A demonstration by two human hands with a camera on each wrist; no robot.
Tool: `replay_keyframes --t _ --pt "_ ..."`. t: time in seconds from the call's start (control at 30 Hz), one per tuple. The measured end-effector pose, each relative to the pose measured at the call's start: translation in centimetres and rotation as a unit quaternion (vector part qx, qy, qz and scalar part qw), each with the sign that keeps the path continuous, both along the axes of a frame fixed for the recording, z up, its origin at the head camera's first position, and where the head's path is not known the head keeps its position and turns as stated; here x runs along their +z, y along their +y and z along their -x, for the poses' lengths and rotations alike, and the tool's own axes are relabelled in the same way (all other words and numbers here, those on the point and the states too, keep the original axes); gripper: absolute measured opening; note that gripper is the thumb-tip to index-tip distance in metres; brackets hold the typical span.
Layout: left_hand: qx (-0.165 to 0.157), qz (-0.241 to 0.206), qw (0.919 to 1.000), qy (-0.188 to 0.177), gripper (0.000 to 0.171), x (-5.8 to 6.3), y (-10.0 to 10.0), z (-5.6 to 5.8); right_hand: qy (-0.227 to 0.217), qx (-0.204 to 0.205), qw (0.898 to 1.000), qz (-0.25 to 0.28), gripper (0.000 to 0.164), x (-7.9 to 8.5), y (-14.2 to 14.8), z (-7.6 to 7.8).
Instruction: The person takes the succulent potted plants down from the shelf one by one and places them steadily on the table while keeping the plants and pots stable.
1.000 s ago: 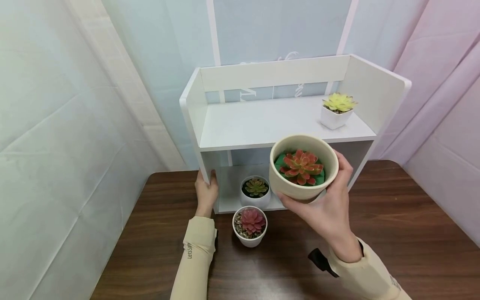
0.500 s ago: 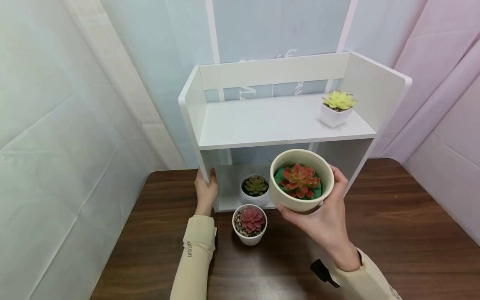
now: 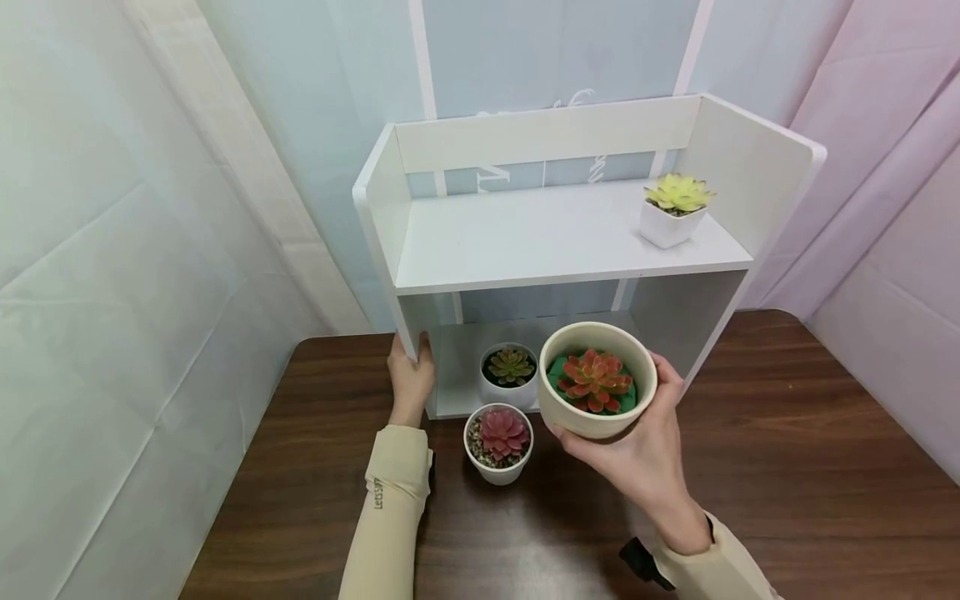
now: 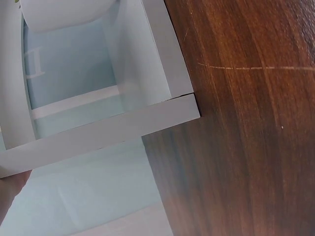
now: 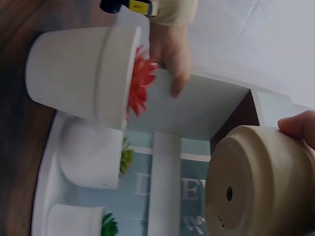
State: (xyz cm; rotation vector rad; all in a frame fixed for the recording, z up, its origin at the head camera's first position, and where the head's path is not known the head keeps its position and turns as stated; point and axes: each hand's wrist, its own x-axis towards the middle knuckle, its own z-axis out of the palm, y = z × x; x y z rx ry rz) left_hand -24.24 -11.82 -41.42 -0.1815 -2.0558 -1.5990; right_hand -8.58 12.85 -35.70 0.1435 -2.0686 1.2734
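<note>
My right hand [image 3: 648, 450] grips a cream flower pot [image 3: 596, 412] holding a red-tipped succulent [image 3: 596, 381], raised in front of the white shelf's [image 3: 525, 237] lower compartment. In the right wrist view the underside of this pot [image 5: 231, 182] shows, with a drain hole. With the thumb on its inner face, my left hand [image 3: 411, 383] holds the shelf's left side panel [image 3: 384, 242]; most of its fingers are hidden behind the panel. A white pot with a pink succulent [image 3: 501, 442] stands on the table before the shelf, left of the cream pot.
On the lower board sits a round white pot with a green succulent [image 3: 510, 375]. Another white pot [image 5: 74, 220] beside it shows in the right wrist view. A square pot with a yellow-green succulent [image 3: 675, 212] stands at the upper board's right end. Curtains surround the wooden table [image 3: 795, 433].
My right hand has lowered the cream pot from in front of the upper board's edge to the lower compartment, shifting slightly left. The left hand stays on the side panel.
</note>
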Motion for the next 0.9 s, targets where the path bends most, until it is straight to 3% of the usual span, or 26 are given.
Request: replay_keyframes --t 0.27,0.6,0.9 --pt "-0.013 -0.009 0.9998 -0.011 0.039 0.1 -0.1 0.0 -0.013 -0.009 1.000 0.002 0.119 -1.7 -0.2 0.0" --pt "-0.010 -0.007 0.9999 -0.008 0.038 0.3 -0.1 0.2 -0.020 -0.018 1.000 -0.001 0.121 -3.8 -0.2 0.1" --pt "0.000 -0.011 0.9998 -0.019 0.037 0.2 0.0 0.1 -0.054 -0.038 0.998 -0.009 0.120 -5.4 0.0 -0.4"
